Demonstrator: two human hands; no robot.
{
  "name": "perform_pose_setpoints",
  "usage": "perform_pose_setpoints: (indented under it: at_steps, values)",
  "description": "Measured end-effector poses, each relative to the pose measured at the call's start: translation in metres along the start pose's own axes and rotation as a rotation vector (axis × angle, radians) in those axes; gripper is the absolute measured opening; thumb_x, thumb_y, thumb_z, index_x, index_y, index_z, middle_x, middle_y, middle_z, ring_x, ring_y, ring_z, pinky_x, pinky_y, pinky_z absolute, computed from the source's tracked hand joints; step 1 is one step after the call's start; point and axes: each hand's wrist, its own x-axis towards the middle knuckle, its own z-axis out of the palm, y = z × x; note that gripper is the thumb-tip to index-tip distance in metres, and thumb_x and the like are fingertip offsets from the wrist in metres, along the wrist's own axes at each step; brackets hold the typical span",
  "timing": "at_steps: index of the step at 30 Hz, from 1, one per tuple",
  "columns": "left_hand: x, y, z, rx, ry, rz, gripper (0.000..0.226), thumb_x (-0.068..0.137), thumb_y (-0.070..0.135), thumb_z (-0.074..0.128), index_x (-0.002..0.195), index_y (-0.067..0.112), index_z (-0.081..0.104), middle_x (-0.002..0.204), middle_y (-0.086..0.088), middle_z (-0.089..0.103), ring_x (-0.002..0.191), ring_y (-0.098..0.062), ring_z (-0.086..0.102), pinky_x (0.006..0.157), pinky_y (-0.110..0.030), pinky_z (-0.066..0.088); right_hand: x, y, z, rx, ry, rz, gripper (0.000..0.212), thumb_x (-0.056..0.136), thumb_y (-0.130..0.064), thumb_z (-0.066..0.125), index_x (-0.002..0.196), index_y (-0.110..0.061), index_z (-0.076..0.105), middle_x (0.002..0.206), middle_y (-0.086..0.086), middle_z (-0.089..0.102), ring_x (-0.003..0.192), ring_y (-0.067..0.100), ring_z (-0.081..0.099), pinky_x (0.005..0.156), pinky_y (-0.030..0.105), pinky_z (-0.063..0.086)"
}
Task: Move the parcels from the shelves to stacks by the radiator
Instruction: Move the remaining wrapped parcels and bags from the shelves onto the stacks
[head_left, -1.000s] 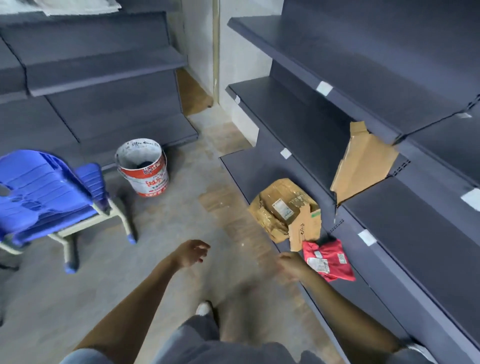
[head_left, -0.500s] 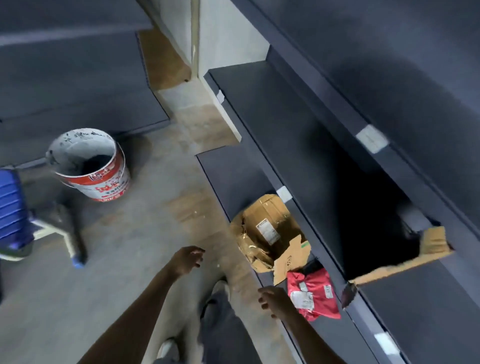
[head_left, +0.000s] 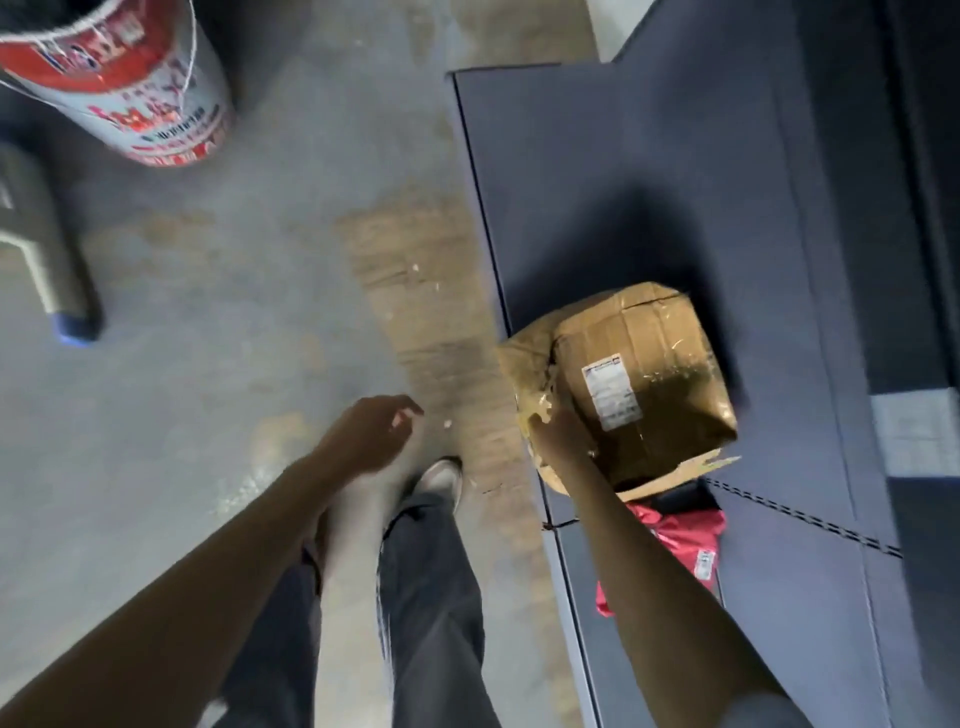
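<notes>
A crumpled brown cardboard parcel (head_left: 639, 384) with a white label sits on the lowest dark blue shelf (head_left: 597, 171), near its front edge. My right hand (head_left: 558, 439) grips the parcel's near left corner, the fingers against its crushed side. A red plastic-bag parcel (head_left: 685, 540) lies on the same shelf just behind my right forearm, which hides part of it. My left hand (head_left: 371, 431) hangs over the floor left of the shelf, fingers loosely curled, holding nothing.
A red and white paint bucket (head_left: 135, 88) stands on the concrete floor at top left. A grey chair leg with a blue foot (head_left: 57, 270) is at the left edge. My legs and one shoe (head_left: 439, 480) are beside the shelf's front edge.
I have bent down closer to the bottom shelf. My right hand moved from beside the red parcel onto the cardboard parcel's corner. My left hand stayed low and empty.
</notes>
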Motion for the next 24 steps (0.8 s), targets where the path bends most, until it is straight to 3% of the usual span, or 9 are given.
perform_pose_setpoints:
  at_steps: [3,6,12,17,24]
  values:
    - [0.005,-0.04,0.015,0.018,0.006,-0.068,0.027,0.095,0.012,0.045,0.114,0.014,0.064,0.112,-0.01,0.068,0.101,-0.023,0.063,0.082,-0.024,0.042,0.036,0.006,0.022,-0.123,0.102,-0.051,0.072,0.09,-0.02,0.05,0.15,-0.008,0.011,0.156,0.011,0.02,0.142,0.028,0.023,0.113,0.04,0.026]
    - [0.001,-0.073,0.032,0.056,-0.069,-0.14,0.028,0.096,0.013,0.044,0.115,0.016,0.064,0.116,-0.008,0.067,0.102,-0.022,0.062,0.087,-0.026,0.044,0.069,0.021,0.032,-0.207,0.068,-0.003,0.074,0.093,-0.029,0.049,0.15,-0.008,0.006,0.157,0.011,0.017,0.143,0.029,0.02,0.116,0.041,0.023]
    - [-0.002,-0.094,0.056,0.109,-0.167,-0.178,0.03,0.097,0.013,0.041,0.118,0.015,0.062,0.119,-0.009,0.065,0.105,-0.024,0.062,0.093,-0.031,0.045,0.098,0.029,0.043,-0.311,0.086,-0.025,0.063,0.096,-0.035,0.041,0.144,0.0,0.022,0.144,0.02,0.039,0.131,0.036,0.04,0.103,0.047,0.04]
    - [-0.002,-0.085,0.065,0.086,-0.157,-0.156,0.031,0.097,0.014,0.04,0.119,0.013,0.06,0.123,-0.008,0.063,0.112,-0.023,0.058,0.096,-0.029,0.042,0.102,0.022,0.036,-0.381,0.186,-0.062,0.046,0.096,-0.02,0.043,0.138,-0.006,0.033,0.13,0.018,0.052,0.118,0.036,0.052,0.093,0.048,0.046]
    - [-0.022,-0.049,0.05,0.337,-0.172,-0.012,0.035,0.099,0.021,0.034,0.131,0.017,0.047,0.134,-0.007,0.049,0.123,-0.022,0.047,0.101,-0.032,0.037,0.053,0.007,0.024,-0.366,0.176,-0.405,0.036,0.089,-0.01,0.053,0.123,-0.004,0.045,0.115,0.019,0.058,0.105,0.034,0.058,0.083,0.042,0.048]
